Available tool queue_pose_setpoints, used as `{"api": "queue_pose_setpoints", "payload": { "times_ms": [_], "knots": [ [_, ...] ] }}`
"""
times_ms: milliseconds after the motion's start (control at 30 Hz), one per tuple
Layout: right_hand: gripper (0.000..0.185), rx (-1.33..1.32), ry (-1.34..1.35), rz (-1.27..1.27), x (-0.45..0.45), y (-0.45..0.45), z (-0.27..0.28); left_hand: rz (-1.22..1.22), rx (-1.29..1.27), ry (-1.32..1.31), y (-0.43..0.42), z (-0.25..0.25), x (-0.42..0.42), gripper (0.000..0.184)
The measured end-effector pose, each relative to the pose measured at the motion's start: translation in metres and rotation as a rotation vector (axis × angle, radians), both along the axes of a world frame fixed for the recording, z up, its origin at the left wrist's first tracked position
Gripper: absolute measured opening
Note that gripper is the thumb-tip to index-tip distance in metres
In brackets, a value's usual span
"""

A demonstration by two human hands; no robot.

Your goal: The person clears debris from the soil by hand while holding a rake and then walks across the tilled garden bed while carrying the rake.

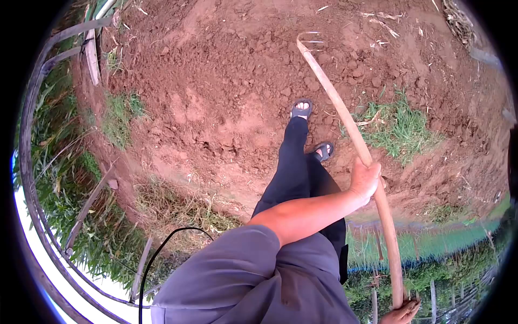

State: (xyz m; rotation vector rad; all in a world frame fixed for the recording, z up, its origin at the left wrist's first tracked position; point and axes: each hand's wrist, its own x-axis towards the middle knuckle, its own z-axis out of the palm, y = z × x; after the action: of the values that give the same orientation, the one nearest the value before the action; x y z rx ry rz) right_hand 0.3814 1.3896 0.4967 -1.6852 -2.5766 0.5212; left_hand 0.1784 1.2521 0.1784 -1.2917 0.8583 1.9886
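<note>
A fork hoe [340, 108] with a long, pale wooden handle runs from the upper middle down to the lower right. Its thin metal tines point right, over or against the loose soil; whether they touch it I cannot tell. My left hand [366, 178] is closed around the middle of the handle, with that arm reaching across my body. Down at the lower right edge, my right hand [402, 313] grips the handle near its butt end, and part of this hand is cut off by the frame.
Reddish-brown, broken soil [226, 81] surrounds my sandalled feet [302, 109]. A grass tuft [404, 129] grows right of them, and dry straw [178, 210] lies at the lower left. Wooden poles [35, 102] and green plants [102, 227] line the left. A green net-like barrier [426, 243] stands at the right.
</note>
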Motion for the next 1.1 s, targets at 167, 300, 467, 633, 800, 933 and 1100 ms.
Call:
{"api": "queue_pose_setpoints", "payload": {
  "times_ms": [167, 300, 467, 633, 800, 933, 1100],
  "knots": [
    [0.032, 0.186, 0.206, 0.052, -0.02, 0.052, 0.051, -0.075, 0.026, 0.017, 0.05, 0.026, -0.005, 0.031],
    [0.039, 0.273, -0.276, 0.531, -0.019, 0.138, 0.019, -0.042, 0.09, 0.031, 0.046, -0.049, -0.022, 0.023],
    [0.04, -0.315, 0.469, 0.432, -0.124, 0.102, -0.164, -0.082, -0.005, -0.021, -0.076, -0.122, -0.102, 0.019],
    [0.037, -0.526, 0.307, 0.218, -0.098, 0.186, -0.202, -0.12, -0.374, 0.001, -0.01, -0.157, -0.067, 0.018],
    [0.02, -0.589, -0.037, 0.249, -0.043, 0.19, -0.301, -0.104, -0.762, -0.026, -0.033, -0.172, -0.001, 0.012],
    [0.013, -0.783, -0.314, 0.474, -0.069, 0.2, -0.342, -0.109, -0.672, -0.123, -0.062, -0.221, 0.037, 0.015],
    [0.012, -0.618, -0.484, 0.896, -0.183, 0.219, -0.434, -0.107, -0.427, -0.229, -0.029, -0.29, 0.049, 0.024]
  ]
}}
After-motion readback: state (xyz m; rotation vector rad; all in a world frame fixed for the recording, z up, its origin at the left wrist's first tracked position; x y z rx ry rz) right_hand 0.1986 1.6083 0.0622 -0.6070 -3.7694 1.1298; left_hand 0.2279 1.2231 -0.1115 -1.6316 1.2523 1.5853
